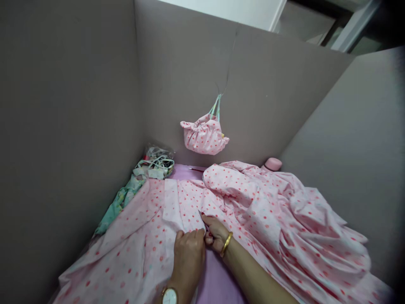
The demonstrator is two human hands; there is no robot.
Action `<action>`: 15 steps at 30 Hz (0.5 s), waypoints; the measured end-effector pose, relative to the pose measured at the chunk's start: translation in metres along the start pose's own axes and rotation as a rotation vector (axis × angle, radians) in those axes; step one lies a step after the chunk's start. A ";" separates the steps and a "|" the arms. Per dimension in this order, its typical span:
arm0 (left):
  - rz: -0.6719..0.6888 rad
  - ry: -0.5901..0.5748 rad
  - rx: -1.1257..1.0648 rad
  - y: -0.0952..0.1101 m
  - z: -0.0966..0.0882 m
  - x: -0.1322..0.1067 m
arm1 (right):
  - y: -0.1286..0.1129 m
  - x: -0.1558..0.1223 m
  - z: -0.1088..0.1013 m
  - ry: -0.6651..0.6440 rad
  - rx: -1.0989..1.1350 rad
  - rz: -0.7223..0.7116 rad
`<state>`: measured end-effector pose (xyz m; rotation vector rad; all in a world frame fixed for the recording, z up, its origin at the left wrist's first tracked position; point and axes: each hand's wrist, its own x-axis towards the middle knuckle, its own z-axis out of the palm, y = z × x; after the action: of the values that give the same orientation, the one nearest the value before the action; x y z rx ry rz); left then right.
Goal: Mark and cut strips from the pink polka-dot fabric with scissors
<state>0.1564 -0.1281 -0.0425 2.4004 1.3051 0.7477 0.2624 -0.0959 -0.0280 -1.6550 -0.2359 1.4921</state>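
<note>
Pink fabric with red dots [186, 198] is spread in front of me, with a fold and an edge running toward my hands. My left hand [190, 247], with a watch on its wrist, is closed on the edge of this fabric. Close beside it, my right hand [217, 232], wearing a gold bangle, is closed around a small pointed tool. Its thin tip [199, 213] points up and left over the fabric and looks like the end of thread snips. The fingers hide most of the tool.
More dotted fabric [284, 211] is heaped at the right. A pink-capped object [272, 164] stands behind it. At the back left lie green-edged straps [161, 162] and green cloth [118, 202]. A dotted cloth pouch [205, 137] hangs on the grey back panel [186, 63]. Purple surface [218, 278] shows below.
</note>
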 end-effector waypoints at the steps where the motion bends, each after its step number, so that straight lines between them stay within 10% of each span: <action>1: -0.001 0.000 -0.004 0.000 0.000 0.000 | -0.001 0.000 0.001 0.006 -0.002 0.005; 15: -0.018 -0.036 -0.034 0.002 -0.004 0.000 | -0.004 0.004 0.008 0.079 0.004 -0.023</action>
<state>0.1553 -0.1289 -0.0382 2.3619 1.2878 0.7126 0.2579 -0.0872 -0.0273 -1.6981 -0.2082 1.4061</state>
